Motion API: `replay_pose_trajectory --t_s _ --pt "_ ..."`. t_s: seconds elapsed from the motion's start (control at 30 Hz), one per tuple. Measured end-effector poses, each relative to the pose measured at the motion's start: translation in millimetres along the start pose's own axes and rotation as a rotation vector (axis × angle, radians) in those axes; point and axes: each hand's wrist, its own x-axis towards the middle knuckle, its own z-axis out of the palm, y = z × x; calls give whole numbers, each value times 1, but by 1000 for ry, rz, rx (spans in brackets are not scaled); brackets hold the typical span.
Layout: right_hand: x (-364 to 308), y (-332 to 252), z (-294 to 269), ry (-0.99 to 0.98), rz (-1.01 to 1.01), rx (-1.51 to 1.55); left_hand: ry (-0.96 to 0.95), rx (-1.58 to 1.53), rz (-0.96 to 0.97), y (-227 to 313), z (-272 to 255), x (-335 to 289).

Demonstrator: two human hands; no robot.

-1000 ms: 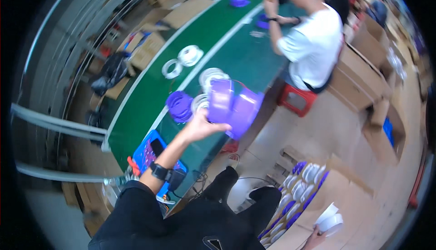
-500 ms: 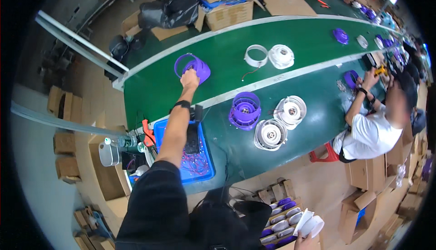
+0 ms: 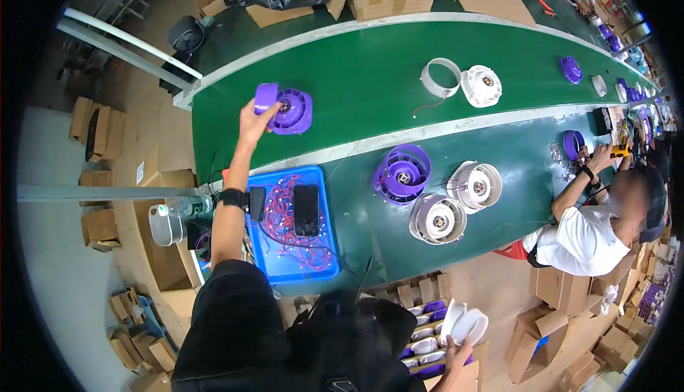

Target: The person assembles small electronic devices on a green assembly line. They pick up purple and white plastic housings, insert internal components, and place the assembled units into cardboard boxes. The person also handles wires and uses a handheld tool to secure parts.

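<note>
My left hand (image 3: 255,122) reaches over the green belt, its fingers closed on a purple ring (image 3: 266,98) seen side-on. Right beside the ring, on the belt, sits a purple round fan housing (image 3: 293,111) with a metal hub at its middle. The fingertips overlap the housing's near-left edge; whether they touch it I cannot tell. Low on the right, my right hand (image 3: 457,356) grips white curved plastic parts (image 3: 466,325) above a box of purple and white pieces (image 3: 429,344).
A blue tray (image 3: 329,253) holds red wires and a phone (image 3: 306,210). Purple (image 3: 403,175) and white housings (image 3: 438,219) stand on the green table. Further along the belt are a white ring (image 3: 441,78) and housing (image 3: 482,86). A co-worker (image 3: 595,231) sits at the right.
My left hand has shifted to the housing's left side, with the purple ring now apart from the housing's top. My right hand keeps hold of the white parts. The whole view has shifted.
</note>
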Motion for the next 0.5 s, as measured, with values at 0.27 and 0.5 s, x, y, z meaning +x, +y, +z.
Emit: replay_pose_trajectory --t_s 0.27,0.5 --pt "14 -58 26 1 -39 -176 0 527 -12 24 -32 24" --pt "19 -50 36 -118 -156 -280 -30 1164 56 -107 -100 21"
